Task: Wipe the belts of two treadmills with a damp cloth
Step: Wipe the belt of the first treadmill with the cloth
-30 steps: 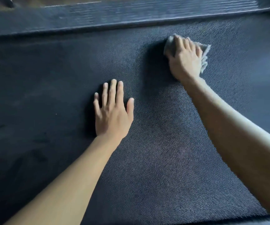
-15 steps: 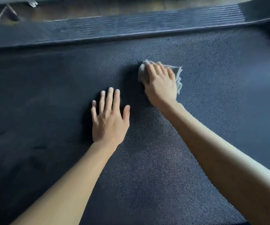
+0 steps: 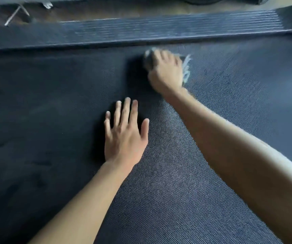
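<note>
Dark woven belt (image 3: 177, 191) fills nearly the whole view. The weave reads clearly in the lit strip btwn the two forearms and looks darker and smoother toward the left side. L hand (image 3: 124, 138) lies flat on the belt approx. mid-view, palm down, fingers straight and a little spread, thumb out to the side, gripping nothing; a dark shadow sits along its left. R hand (image 3: 166, 73) is farther out, close to the belt's far edge, w/ the arm stretched across from the lower right. It's motion-blurred, but the fingers look bent over a bunched cloth (image 3: 148, 59) and hold it down against the belt; exact grip can't be made out. Cloth is pale grey and mostly under the palm: a lump shows by the fingertips on the left, and a frayed, lighter edge sticks out on the hand's right. It touches the belt just short of the far edge. The 2 hands are apart, R ahead of and slightly right of L. Along the far edge runs a ribbed side rail (image 3: 159, 30), dark w/ fine lengthwise grooves, rising at its right end. Beyond it is a strip of brownish floor (image 3: 106, 9), and in the top left corner a thin metal rod (image 3: 14, 14) lies at a slant; other small bits there are too blurred to name.
</note>
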Available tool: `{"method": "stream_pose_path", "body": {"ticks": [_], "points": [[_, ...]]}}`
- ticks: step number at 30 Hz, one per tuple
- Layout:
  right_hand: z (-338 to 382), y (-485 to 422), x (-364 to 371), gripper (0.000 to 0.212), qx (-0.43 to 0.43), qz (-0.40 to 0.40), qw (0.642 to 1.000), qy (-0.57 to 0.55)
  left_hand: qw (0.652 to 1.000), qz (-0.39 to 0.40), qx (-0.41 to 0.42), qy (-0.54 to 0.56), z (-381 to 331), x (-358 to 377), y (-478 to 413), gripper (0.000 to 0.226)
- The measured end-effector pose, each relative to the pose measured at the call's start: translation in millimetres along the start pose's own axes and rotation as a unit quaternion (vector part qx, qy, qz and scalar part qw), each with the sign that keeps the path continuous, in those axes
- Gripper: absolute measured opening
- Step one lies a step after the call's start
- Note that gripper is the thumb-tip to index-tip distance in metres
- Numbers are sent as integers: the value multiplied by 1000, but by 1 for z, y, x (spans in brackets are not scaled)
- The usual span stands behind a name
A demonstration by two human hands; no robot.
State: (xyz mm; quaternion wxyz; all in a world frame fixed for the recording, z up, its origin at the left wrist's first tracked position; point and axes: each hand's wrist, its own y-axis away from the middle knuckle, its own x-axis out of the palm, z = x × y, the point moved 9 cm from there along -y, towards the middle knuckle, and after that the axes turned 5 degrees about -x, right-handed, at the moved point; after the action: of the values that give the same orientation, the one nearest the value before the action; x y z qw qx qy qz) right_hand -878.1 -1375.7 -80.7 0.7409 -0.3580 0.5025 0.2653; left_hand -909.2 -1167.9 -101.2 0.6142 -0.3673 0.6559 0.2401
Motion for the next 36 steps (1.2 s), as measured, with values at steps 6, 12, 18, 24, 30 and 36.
{"method": "stream_pose_path", "body": {"ticks": [6, 12, 18, 24, 30, 36], "points": [[-51, 66, -38, 46, -62, 7, 998, -5, 1000, 1, 2, 5, -2, 1, 0, 63], [-107, -11, -25, 45, 129, -23, 991, 13, 1000, 0, 3, 1, -2, 1, 1, 63], [40, 13, 8, 50, -90, 35, 995, -8, 1000, -6, 7, 4, -3, 0, 0, 64], [-65, 52, -35, 50, -46, 17, 999, 8, 1000, -4, 6, -5, -3, 1, 0, 63], [-112, -19, -32, 42, 112, -5, 993, 25, 1000, -10, 2, 5, -2, 0, 0, 64], [18, -10, 2, 44, -71, 11, 997, 0, 1000, -19, 5, 12, -1, -1, -1, 64]]}}
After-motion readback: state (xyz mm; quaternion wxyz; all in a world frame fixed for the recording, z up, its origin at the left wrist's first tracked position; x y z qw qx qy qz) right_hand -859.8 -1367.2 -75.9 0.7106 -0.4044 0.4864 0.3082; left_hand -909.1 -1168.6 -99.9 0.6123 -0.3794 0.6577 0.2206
